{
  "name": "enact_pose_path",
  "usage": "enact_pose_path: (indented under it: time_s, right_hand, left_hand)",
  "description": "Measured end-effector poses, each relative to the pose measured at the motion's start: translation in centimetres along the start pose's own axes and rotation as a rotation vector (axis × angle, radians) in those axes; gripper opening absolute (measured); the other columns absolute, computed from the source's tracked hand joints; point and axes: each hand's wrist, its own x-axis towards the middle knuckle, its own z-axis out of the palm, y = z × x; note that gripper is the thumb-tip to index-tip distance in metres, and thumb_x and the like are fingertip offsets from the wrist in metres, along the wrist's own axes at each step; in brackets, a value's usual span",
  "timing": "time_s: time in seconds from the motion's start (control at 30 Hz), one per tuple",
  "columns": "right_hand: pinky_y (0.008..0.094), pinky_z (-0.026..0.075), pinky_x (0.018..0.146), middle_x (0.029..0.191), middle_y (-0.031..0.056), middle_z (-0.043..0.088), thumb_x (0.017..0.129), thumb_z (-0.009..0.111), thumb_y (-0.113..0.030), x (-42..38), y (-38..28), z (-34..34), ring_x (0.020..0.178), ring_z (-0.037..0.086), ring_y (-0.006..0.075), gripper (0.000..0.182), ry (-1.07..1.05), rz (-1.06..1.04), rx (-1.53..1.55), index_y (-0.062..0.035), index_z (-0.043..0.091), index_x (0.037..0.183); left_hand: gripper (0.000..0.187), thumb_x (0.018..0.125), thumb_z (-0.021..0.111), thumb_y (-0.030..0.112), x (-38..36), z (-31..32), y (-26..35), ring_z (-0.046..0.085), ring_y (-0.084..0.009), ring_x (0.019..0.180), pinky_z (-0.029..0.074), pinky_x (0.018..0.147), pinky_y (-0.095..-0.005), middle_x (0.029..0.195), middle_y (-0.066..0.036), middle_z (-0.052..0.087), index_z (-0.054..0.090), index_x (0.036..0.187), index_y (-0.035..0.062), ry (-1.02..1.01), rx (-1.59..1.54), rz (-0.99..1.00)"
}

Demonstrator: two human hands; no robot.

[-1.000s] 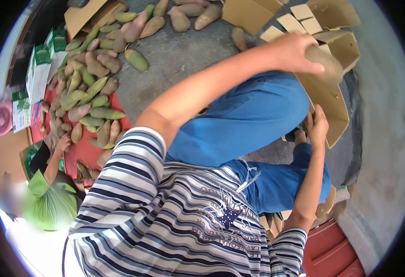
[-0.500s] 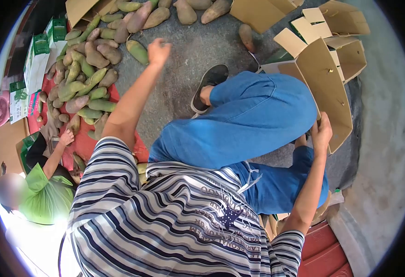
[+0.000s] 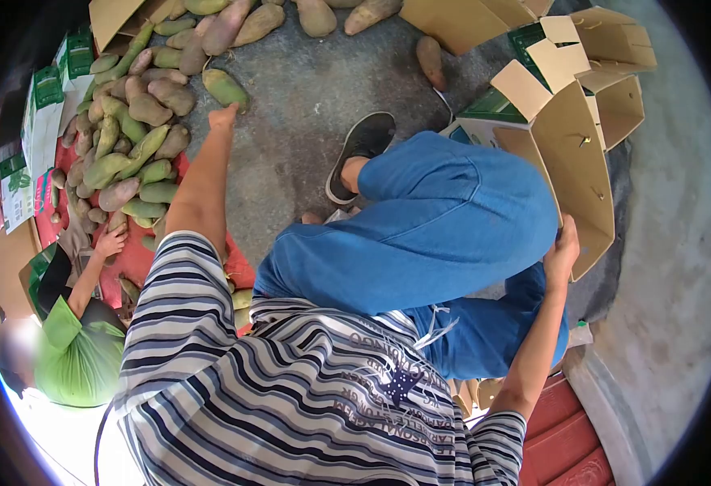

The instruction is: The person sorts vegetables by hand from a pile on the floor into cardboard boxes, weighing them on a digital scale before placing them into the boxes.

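In the head view, your left hand (image 3: pixel 222 118) is at the near end of the green tuber (image 3: pixel 224 86), on the floor (image 3: pixel 290 121) beside the pile (image 3: pixel 128 138); its fingers are hidden, so you cannot tell their spread. Your right hand (image 3: pixel 563 249) grips the box (image 3: pixel 570 162) by its edge, fingers partly out of sight. The frame cuts off the pile's top.

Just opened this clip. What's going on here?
Someone in a striped shirt has their left hand at the near end of an oblong green-brown piece of produce on the dark floor; whether it is gripped is unclear. Their right hand holds the edge of an open cardboard box. At image left, another person's hand is at the produce pile.
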Motion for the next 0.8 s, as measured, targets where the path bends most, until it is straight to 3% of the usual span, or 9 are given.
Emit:
enact_pose_path:
  time_s: [0.13,0.23,0.33,0.43,0.53,0.6,0.7,0.8]
  right_hand:
    - [0.0345,0.047,0.068,0.083,0.0131,0.060,0.084,0.062,-0.017,0.2,-0.2,-0.1,0.075,0.059,0.0287,0.017,-0.016,0.014,0.044,-0.0044,0.058,0.094]
    - [0.0332,0.047,0.067,0.081,0.0122,0.061,0.085,0.062,-0.018,0.5,-0.3,-0.1,0.073,0.059,0.0271,0.016,-0.018,0.063,0.044,-0.0043,0.058,0.092]
    - [0.0341,0.047,0.067,0.080,0.0120,0.061,0.084,0.062,-0.018,0.7,-0.1,-0.1,0.073,0.059,0.0276,0.016,-0.032,0.101,0.048,-0.0043,0.058,0.092]
    - [0.0348,0.047,0.068,0.081,0.0126,0.061,0.084,0.062,-0.017,0.8,-0.2,-0.2,0.075,0.060,0.0278,0.015,-0.031,0.091,0.018,-0.0042,0.058,0.092]
    - [0.0356,0.047,0.068,0.083,0.0129,0.061,0.084,0.062,-0.016,0.5,0.8,-0.1,0.077,0.060,0.0288,0.015,-0.071,0.100,-0.034,-0.0041,0.057,0.092]
    - [0.0359,0.047,0.069,0.083,0.0134,0.061,0.083,0.062,-0.015,0.5,0.4,-0.1,0.077,0.059,0.0300,0.015,-0.057,0.095,-0.018,-0.0040,0.057,0.092]
    - [0.0361,0.047,0.069,0.083,0.0139,0.060,0.083,0.062,-0.014,0.6,0.3,0.0,0.078,0.059,0.0314,0.015,-0.031,0.064,0.003,-0.0039,0.057,0.093]
    - [0.0360,0.046,0.069,0.083,0.0142,0.059,0.082,0.061,-0.013,0.5,0.0,-0.2,0.078,0.058,0.0320,0.015,-0.009,0.031,0.020,-0.0040,0.057,0.093]
  left_hand:
    - [0.063,0.067,0.078,0.035,-1.4,0.2,0.9,0.062,-0.0297,0.084,0.048,0.073,-0.0350,0.096,-0.019,0.063,0.056,0.103,-0.0116,-0.074,-0.051,-0.146]
    - [0.056,0.068,0.078,0.036,0.4,2.2,-0.8,0.060,-0.0278,0.074,0.047,0.068,-0.0351,0.090,-0.015,0.063,0.060,0.100,-0.0072,0.119,-0.147,-0.089]
    - [0.050,0.069,0.078,0.034,0.1,2.4,-0.1,0.059,-0.0270,0.074,0.047,0.068,-0.0353,0.089,-0.013,0.064,0.062,0.098,-0.0039,0.018,-0.221,-0.164]
    - [0.050,0.070,0.077,0.032,-1.8,2.4,1.9,0.060,-0.0261,0.078,0.047,0.072,-0.0363,0.093,-0.014,0.064,0.061,0.099,-0.0064,0.054,-0.131,-0.177]
    - [0.051,0.069,0.076,0.030,1.9,5.0,0.1,0.062,-0.0272,0.084,0.047,0.077,-0.0367,0.095,-0.017,0.063,0.060,0.098,-0.0095,0.011,-0.318,-0.028]
    - [0.050,0.068,0.075,0.029,0.8,5.5,-0.6,0.062,-0.0283,0.087,0.047,0.079,-0.0372,0.095,-0.019,0.063,0.060,0.095,-0.0110,0.021,-0.250,0.027]
    - [0.057,0.064,0.076,0.031,-6.9,5.5,0.1,0.061,-0.0304,0.093,0.046,0.082,-0.0366,0.098,-0.022,0.062,0.058,0.096,-0.0120,0.051,-0.138,0.145]
    - [0.073,0.062,0.075,0.038,-12.5,6.1,-3.2,0.060,-0.0328,0.097,0.046,0.083,-0.0381,0.102,-0.027,0.059,0.047,0.105,-0.0138,-0.114,0.031,0.198]
